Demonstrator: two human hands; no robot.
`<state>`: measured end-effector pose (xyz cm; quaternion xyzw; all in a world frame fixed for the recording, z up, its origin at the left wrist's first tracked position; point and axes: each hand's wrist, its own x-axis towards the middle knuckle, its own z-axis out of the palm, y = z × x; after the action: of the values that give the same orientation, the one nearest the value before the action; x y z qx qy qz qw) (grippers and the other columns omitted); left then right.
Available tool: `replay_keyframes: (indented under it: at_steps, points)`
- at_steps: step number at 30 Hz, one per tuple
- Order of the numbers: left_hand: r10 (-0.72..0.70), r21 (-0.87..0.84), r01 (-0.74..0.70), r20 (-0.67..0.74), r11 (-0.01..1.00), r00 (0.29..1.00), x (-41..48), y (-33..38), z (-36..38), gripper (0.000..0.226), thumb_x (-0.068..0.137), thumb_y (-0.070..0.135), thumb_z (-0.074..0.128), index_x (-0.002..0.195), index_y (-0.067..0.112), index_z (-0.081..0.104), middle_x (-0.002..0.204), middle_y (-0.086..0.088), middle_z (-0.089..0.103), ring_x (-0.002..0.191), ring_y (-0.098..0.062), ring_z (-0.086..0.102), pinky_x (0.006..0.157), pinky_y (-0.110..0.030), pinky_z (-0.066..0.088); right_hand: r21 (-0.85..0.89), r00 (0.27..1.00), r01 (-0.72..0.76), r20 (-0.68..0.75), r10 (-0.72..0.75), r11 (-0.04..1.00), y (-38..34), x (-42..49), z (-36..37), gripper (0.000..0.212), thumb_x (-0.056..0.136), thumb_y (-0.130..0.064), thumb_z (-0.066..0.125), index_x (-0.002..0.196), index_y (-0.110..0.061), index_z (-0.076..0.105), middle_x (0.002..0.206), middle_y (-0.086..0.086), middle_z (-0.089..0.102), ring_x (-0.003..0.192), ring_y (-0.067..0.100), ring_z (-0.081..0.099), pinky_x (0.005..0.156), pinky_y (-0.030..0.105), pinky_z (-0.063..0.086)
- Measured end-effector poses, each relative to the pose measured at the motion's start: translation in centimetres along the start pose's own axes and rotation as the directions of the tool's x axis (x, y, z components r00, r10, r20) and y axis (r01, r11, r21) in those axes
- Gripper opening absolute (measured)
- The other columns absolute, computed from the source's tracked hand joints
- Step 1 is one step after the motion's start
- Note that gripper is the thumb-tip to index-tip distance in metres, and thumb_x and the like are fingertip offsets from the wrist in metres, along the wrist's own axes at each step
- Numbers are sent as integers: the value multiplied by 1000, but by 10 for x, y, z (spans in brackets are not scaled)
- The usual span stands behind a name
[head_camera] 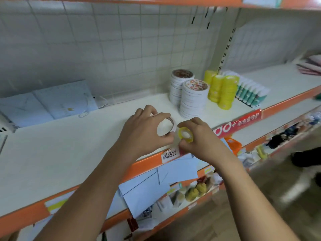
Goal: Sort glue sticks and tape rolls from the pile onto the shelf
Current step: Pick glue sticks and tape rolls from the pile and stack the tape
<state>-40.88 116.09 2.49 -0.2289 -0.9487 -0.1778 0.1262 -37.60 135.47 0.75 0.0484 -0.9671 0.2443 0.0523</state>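
In the left hand (144, 129): gripping a white roll (165, 126), with fingers curled over the top and thumb underneath, showing its hole to the camera. In the right hand (199, 140): pinching a small yellow roll (186, 134) between curled fingers and thumb, right beside the white one, close enough to touch or nearly so. Holding both over the front edge of the shelf (69, 153), seemingly off its surface, though hard to tell.

Looking wider: behind the shelf, a wire grid (104, 40) over a pale back panel. Far left at the back, pale blue bags (52, 103) with cord handles, lying flat. Underneath, a lower shelf (260, 129) crowded with blue sheets (147, 185) and a jumble of small goods too blurred to name.

Up on the main shelf again, right of the hands and near the back: two white stacks (193, 100) of tape, upright and touching. Just right of those, yellow stacks (222, 91), packed close together. Then glue sticks (251, 94), green and white, in a tight row beside the yellow stacks.

Along the orange shelf lip: a red banner (239, 122) right of the right hand, and a small white label (169, 155) just below both hands.
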Motion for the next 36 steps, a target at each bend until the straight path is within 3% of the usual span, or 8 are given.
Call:
replay_keyframes:
  at_steps: [9,20,32,36]
  points:
    - [-73,-2,73,-80,997,994,98,80,36,54,80,59,58,131,43,53,127,8,50,116,-18,46,92,-32,38,-29,995,84,57,-82,996,87,44,-56,52,80,-25,66,131,-21,56,120,5,49,109,28,51,91,41,46]
    - [-159,24,165,-169,986,973,168,99,62,53,79,51,59,130,39,56,134,3,51,117,-25,47,98,-38,40,15,975,187,123,-187,982,125,84,-73,52,80,-28,65,131,-24,57,117,2,50,108,25,53,94,38,46]
    - [-84,72,94,-125,993,989,190,86,72,47,85,52,54,128,34,58,131,-1,56,119,-27,47,100,-38,38,58,980,153,117,-158,987,131,93,-72,51,80,-25,67,130,-26,57,119,3,51,110,23,53,95,37,45]
    - [9,95,5,-147,995,989,192,90,67,50,87,52,55,129,25,58,133,-3,53,126,-26,43,105,-40,35,32,985,134,103,-136,991,135,91,-70,55,81,-24,67,135,-22,54,123,3,52,115,22,52,97,34,44]
